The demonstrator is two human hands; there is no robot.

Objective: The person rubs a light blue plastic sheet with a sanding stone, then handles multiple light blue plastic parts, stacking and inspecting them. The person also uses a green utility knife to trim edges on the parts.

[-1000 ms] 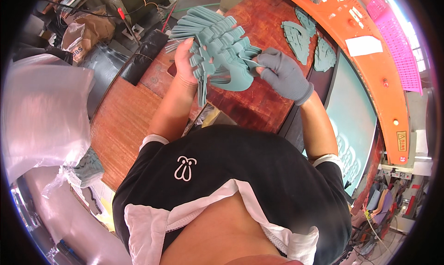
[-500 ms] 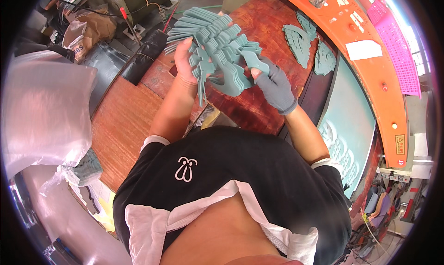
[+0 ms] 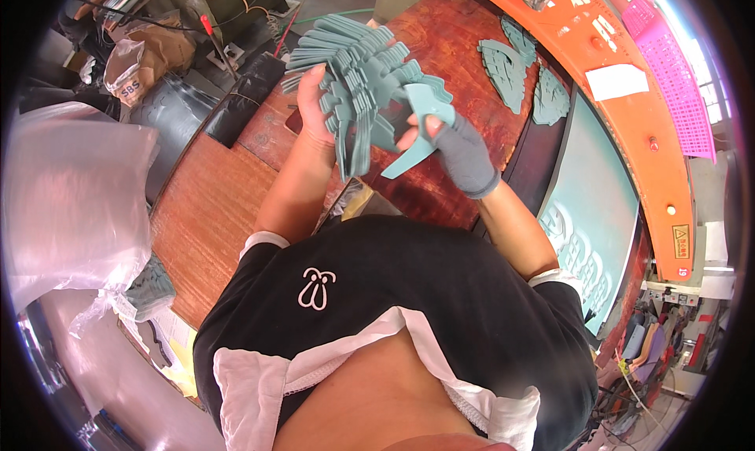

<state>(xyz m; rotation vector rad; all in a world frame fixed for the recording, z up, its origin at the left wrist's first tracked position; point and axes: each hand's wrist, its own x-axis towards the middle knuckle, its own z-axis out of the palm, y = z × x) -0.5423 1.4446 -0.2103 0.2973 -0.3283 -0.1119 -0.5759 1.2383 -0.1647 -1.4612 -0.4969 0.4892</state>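
Teal cut-outs [image 3: 366, 62] fan out at twelve o'clock, the left hand's [image 3: 312, 111] grip clamped on their edge from eleven, presumably keeping loose layers together. At one o'clock, the gloved right hand [image 3: 456, 148] pinches one curved piece [image 3: 429, 103], thumb over it, forearm [image 3: 515, 223] slanting in from four.

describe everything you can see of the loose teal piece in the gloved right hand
The loose teal piece is thin, flat and smooth-looking, perhaps foam or rubber, with a broad upper part, curved edges and a narrow strip pointing to the lower left. The right hand holds it, thumb on its face, above the reddish wooden table. Whether it touches the neighbouring teal bundle is unclear.
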